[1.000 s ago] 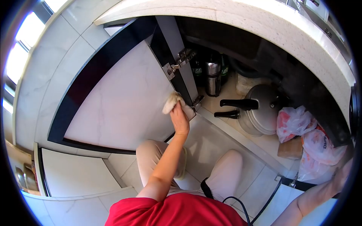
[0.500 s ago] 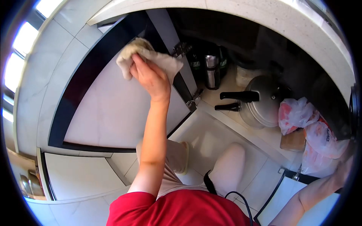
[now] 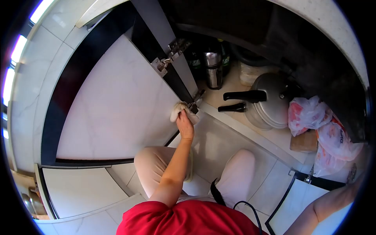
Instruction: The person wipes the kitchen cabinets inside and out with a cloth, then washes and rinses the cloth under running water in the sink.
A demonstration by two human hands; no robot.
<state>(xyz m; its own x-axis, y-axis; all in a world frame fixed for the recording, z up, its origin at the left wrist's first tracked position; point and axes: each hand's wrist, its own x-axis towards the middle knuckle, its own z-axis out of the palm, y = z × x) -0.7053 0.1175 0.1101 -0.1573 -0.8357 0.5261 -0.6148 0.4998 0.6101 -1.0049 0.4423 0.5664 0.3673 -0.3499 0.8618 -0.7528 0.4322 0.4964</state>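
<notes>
My left hand [image 3: 185,125] is closed around a whitish cleaning cloth [image 3: 179,111]. It presses the cloth to the inner face of an open cabinet door [image 3: 113,102], at the corner beside the lower hinge [image 3: 198,98]. Higher on the same door edge, a metal hinge [image 3: 164,62] is uncovered. At the far right, my right arm [image 3: 327,205] reaches toward the cabinet's side. My right hand [image 3: 355,186] shows only partly there in the dark rim of the view, and its fingers are hidden.
Inside the cabinet stand a steel thermos [image 3: 214,72], dark bottles [image 3: 226,56] and a pressure cooker [image 3: 270,105] with black handles jutting toward the door. Plastic bags [image 3: 309,115] and a wooden block [image 3: 304,141] lie right of it. Another open door [image 3: 295,201] is at lower right.
My left hand has brought the cloth from the door's upper part down and right to the lower hinge corner. The upper hinge is now exposed. The view has shifted slightly.
</notes>
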